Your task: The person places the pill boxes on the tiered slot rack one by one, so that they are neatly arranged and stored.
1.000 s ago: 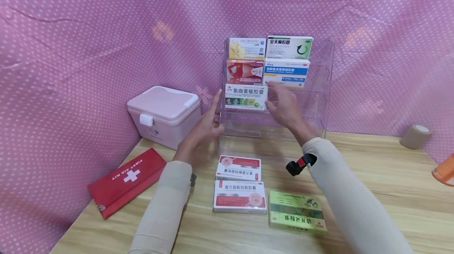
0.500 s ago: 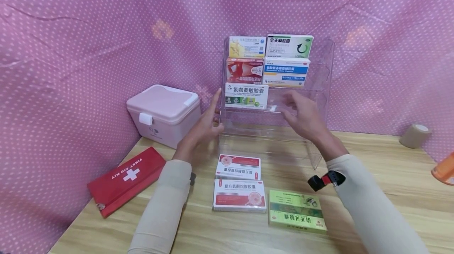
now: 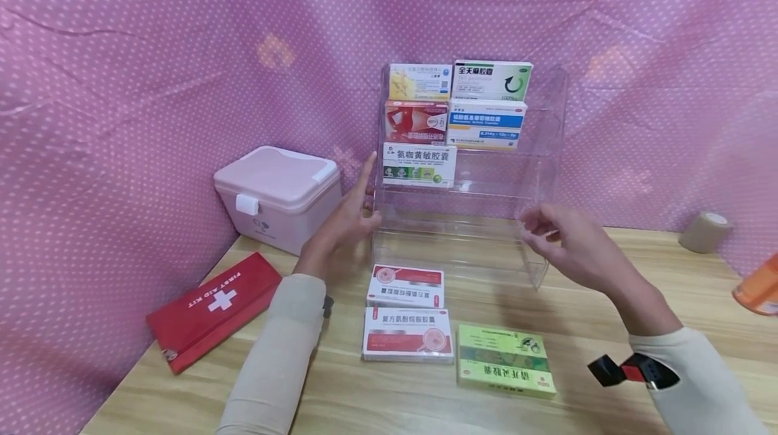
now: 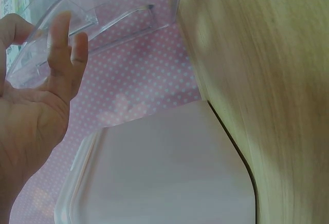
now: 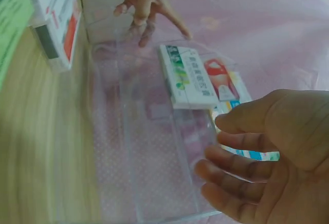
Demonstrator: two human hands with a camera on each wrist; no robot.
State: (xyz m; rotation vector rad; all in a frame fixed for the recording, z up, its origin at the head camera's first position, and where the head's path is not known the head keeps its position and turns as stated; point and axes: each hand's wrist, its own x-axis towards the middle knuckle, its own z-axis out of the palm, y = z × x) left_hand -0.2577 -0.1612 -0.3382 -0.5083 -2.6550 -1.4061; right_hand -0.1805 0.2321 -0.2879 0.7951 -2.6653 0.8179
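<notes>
A clear acrylic display rack (image 3: 486, 175) stands on the table, tiers holding medicine boxes. On its third tier, at the left, sits a white-and-green medicine box (image 3: 419, 165). My left hand (image 3: 348, 215) rests against the rack's left side, its fingers spread. To the right of the rack, near its lower front corner, hovers my right hand (image 3: 571, 242); its fingers are loosely curled with nothing in them. Two red-and-white medicine boxes (image 3: 408, 335) lie flat before the rack, one behind the other. To their right lies a yellow-green medicine box (image 3: 506, 359).
A pink lidded box (image 3: 279, 195) stands left of the rack, behind a red first aid pouch (image 3: 214, 310). At the right are a tan bandage roll (image 3: 706, 232) and an orange object (image 3: 758, 286) cut off by the frame. Pink dotted cloth (image 3: 182, 70) hangs behind.
My right hand has drawn back from beside the white-and-green box, moving right and down past the rack's right side. My left hand has stayed at the rack's left side.
</notes>
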